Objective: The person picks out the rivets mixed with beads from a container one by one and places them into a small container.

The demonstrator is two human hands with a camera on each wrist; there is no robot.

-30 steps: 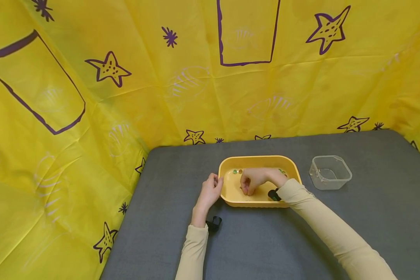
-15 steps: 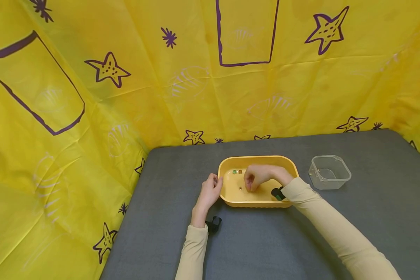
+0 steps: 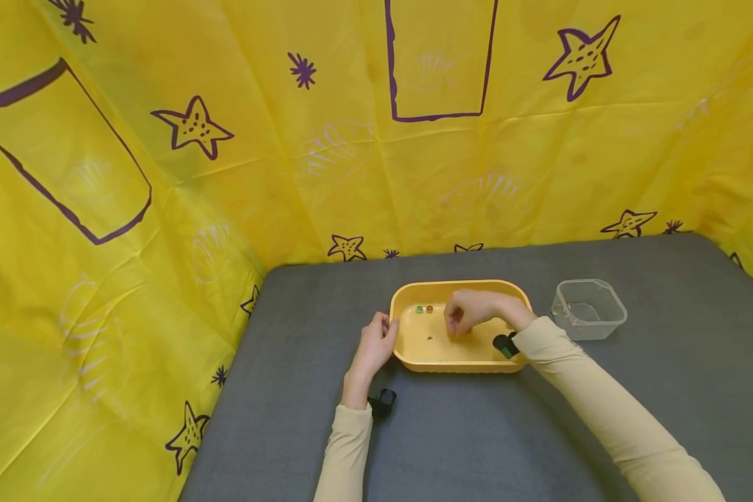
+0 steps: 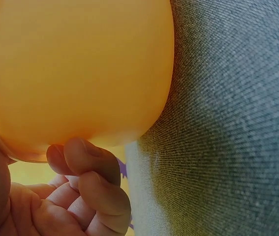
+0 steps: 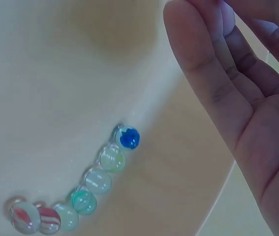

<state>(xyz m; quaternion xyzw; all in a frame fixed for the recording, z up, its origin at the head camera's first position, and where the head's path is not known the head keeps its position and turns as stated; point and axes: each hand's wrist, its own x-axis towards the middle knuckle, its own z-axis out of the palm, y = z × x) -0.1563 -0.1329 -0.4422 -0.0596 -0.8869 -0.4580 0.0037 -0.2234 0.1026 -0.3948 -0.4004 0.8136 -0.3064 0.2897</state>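
A yellow plastic tub (image 3: 414,352) sits on the grey surface. My left hand (image 3: 375,345) grips its left end, thumb at the rim and fingers curled against the outer wall (image 4: 80,73) in the left wrist view. Over the tub's floor is my right hand (image 3: 470,312), fingers bent and thumb drawn towards them. Its fingertips run off the top of the right wrist view, so I cannot tell whether they pinch anything. A green marble (image 3: 420,309) and an amber marble (image 3: 429,309) lie at the back left, a small marble (image 3: 429,338) nearer the middle.
Several more marbles line the tub's wall in the right wrist view, among them a blue marble (image 5: 128,137) and a red-striped marble (image 5: 49,220). A clear square container (image 3: 590,314) with small bits inside stands right of the tub. Yellow patterned cloth (image 3: 345,174) hangs behind.
My right hand has moved right and slightly back within the tub, uncovering the small marble near the middle. The left hand keeps its place on the tub's end.
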